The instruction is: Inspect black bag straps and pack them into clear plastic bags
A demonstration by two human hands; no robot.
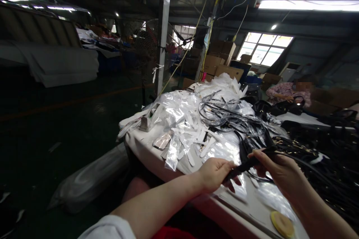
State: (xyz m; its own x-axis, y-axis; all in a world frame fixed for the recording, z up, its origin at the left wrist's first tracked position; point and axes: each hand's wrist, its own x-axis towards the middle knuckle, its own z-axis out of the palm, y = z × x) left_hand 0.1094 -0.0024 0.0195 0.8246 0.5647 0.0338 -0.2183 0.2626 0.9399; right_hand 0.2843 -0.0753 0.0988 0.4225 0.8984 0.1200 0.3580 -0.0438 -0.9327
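Note:
My left hand (214, 173) is closed round the near end of a black strap (243, 167), low in the middle of the view. My right hand (276, 166) pinches the same strap a little further along, fingers curled over it. The strap runs up to the right into a heap of black straps (322, 164) on the white table (146, 149). Both hands hover just above the table's near edge.
Clear plastic bags (179, 115) and white toothed strips (206, 145) litter the table. A yellow round pad (282, 224) lies near my right wrist. A white pillar (163, 30), cardboard boxes (221, 65) and a seated person (288, 91) are behind. A wrapped roll (92, 179) lies on the floor at left.

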